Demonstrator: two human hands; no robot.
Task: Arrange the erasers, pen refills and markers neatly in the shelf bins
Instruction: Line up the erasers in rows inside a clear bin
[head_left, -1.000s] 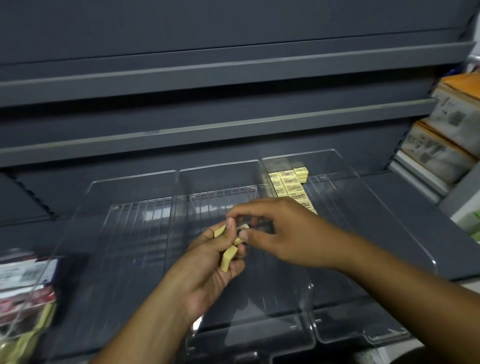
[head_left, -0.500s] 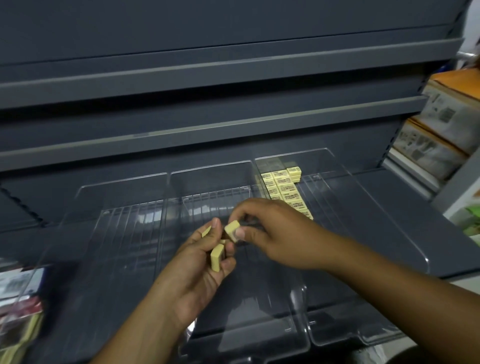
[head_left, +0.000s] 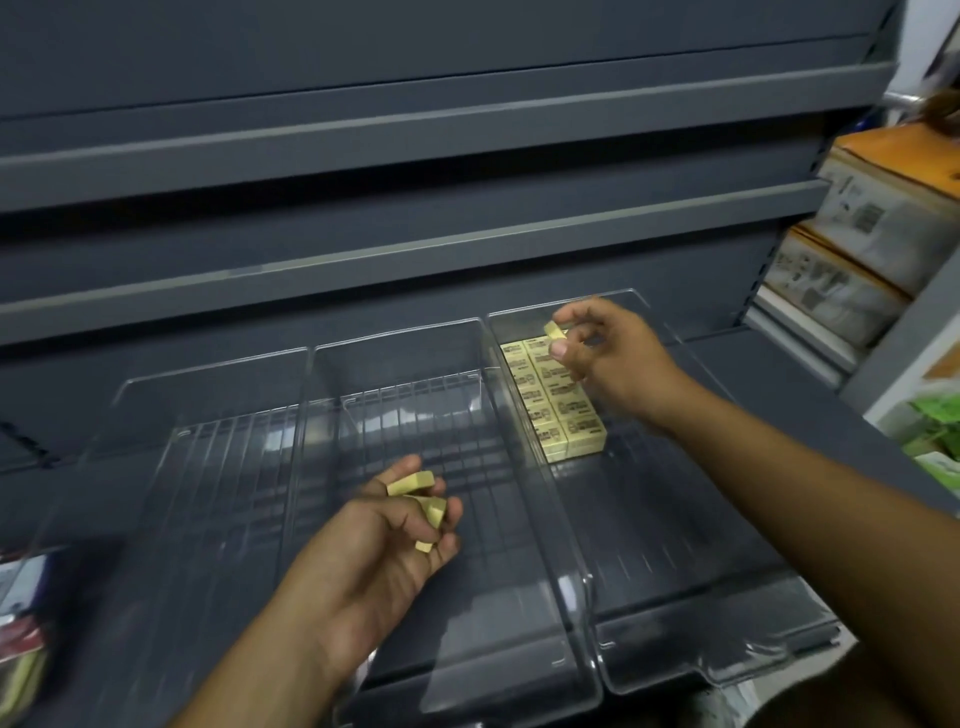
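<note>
Three clear plastic bins stand side by side on a dark grey shelf. The right bin (head_left: 675, 613) holds two neat rows of yellow erasers (head_left: 556, 400) along its left wall. My right hand (head_left: 618, 358) hovers over the far end of those rows, pinching one yellow eraser (head_left: 554, 330) between thumb and fingers. My left hand (head_left: 384, 551) is above the middle bin (head_left: 467, 644), palm up, holding several loose yellow erasers (head_left: 415, 488). The left bin (head_left: 208, 467) has nothing in it that I can see.
Grey shelf boards (head_left: 405, 249) run above the bins. Stacked cardboard boxes (head_left: 852, 249) sit on the neighbouring rack at right, with green packets (head_left: 935, 431) below them. Packaged items (head_left: 21, 623) show blurred at the lower left edge.
My right hand took one eraser from my left hand and carried it right and back, over the right bin's rows. My left hand stayed over the middle bin.
</note>
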